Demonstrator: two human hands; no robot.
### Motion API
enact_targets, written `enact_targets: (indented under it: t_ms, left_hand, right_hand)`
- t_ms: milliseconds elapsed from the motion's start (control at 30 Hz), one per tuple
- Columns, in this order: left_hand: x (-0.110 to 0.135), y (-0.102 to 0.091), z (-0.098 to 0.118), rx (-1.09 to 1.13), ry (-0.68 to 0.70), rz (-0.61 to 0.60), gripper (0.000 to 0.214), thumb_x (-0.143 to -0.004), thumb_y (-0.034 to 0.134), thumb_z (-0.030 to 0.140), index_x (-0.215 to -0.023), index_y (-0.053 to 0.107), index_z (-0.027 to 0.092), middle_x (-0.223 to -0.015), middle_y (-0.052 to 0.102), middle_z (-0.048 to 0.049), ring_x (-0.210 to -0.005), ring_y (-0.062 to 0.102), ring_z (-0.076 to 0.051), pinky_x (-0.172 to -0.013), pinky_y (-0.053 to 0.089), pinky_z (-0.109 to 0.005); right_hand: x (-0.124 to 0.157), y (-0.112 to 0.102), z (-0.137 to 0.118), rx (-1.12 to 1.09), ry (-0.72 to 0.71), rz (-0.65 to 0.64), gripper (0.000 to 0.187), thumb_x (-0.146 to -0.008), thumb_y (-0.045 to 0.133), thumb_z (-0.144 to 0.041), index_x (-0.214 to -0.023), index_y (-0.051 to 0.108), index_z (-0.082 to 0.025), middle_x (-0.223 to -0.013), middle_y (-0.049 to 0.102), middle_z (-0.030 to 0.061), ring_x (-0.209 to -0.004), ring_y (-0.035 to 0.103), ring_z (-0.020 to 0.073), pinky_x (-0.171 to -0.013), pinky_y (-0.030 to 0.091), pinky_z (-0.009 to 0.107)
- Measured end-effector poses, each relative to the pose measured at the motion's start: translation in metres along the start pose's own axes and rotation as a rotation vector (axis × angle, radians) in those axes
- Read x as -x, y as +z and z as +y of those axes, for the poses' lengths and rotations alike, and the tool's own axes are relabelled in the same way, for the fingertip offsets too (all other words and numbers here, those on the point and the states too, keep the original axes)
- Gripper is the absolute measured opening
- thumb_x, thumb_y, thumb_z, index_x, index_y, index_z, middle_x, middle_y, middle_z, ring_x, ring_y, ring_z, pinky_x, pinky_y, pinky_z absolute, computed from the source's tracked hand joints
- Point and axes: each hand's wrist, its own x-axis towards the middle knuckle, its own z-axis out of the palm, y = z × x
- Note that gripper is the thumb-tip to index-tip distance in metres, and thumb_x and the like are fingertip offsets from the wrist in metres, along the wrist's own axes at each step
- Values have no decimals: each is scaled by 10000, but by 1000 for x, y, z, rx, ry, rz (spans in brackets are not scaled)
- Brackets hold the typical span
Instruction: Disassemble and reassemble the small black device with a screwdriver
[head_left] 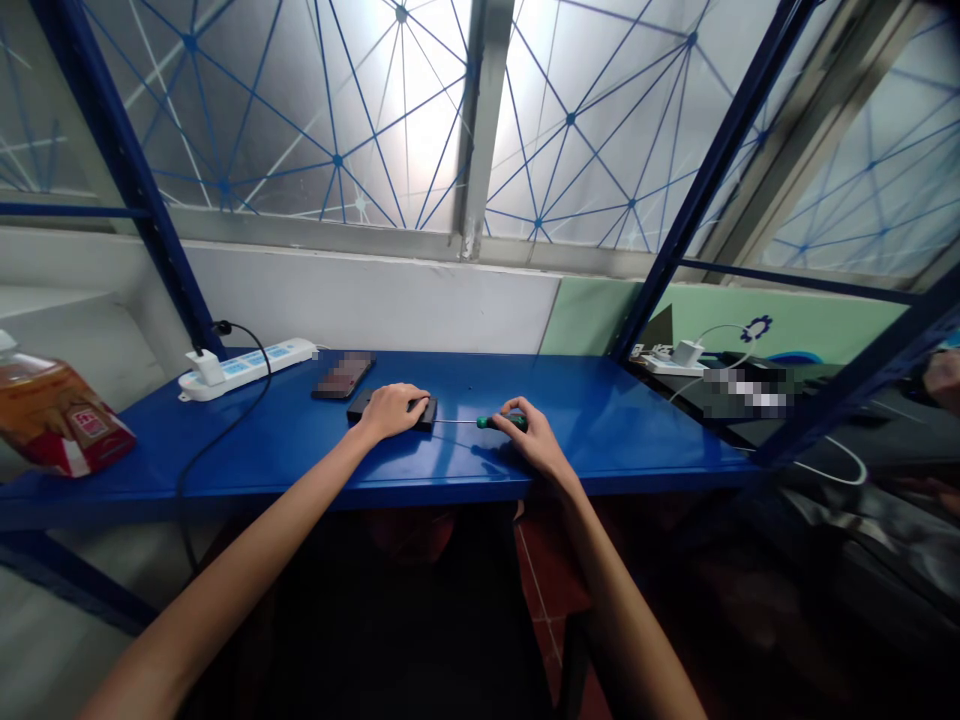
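A flat black box-like device (427, 417) lies on the blue table (300, 455). Over its top my left hand (391, 411) is laid, with the fingers curled round it and holding it down. My right hand (531, 437) pinches the green and black handle of a screwdriver (484, 422). The thin metal shaft points left and its tip meets the right end of the black device; whether it sits in a screw is too small to tell.
Behind my left hand lies a phone (344, 376). A white power strip (255, 368) with a black cable stands at the back left, and a drink bottle (64, 405) at the far left. Blue posts (682, 215) rise at the sides. Another person's hand (943, 380) shows far right.
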Motion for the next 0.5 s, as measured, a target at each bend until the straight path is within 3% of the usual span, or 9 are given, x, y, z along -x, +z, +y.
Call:
enact_targets:
  t_ms: [100, 300, 400, 500]
  left_hand:
    - [0, 0, 0, 5, 0, -3, 339, -925, 459, 345, -1017, 769, 241, -1048, 760, -33, -943, 700, -229, -761, 549, -300]
    - [1, -1, 1, 8, -8, 0, 333, -929, 464, 336, -1020, 769, 237, -1046, 760, -37, -943, 700, -239, -765, 546, -312]
    - [0, -2, 3, 5, -8, -7, 331, -927, 469, 333, -1022, 769, 231, -1044, 759, -39, -938, 700, -241, -765, 545, -316]
    - [0, -3, 4, 4, -12, -6, 323, -923, 475, 330, -1014, 770, 236, -1043, 759, -38, -937, 700, -240, -772, 545, -316]
  right_hand:
    - [0, 0, 2, -35, 2, 0, 375, -771, 666, -565, -833, 541, -217, -663, 540, -28, -602, 456, 137, -576, 360, 249]
    - [1, 4, 1, 79, -27, 42, 494, -877, 490, -619, -634, 540, -192, -582, 462, -3, -603, 413, 138, -552, 329, 255]
    - [1, 2, 0, 34, -33, 6, 441, -881, 489, -598, -718, 561, -195, -630, 535, 1, -614, 445, 140, -571, 352, 255]
    - [1, -1, 0, -84, 17, -30, 360, -814, 597, -571, -862, 555, -217, -662, 572, -23, -570, 450, 128, -544, 359, 243]
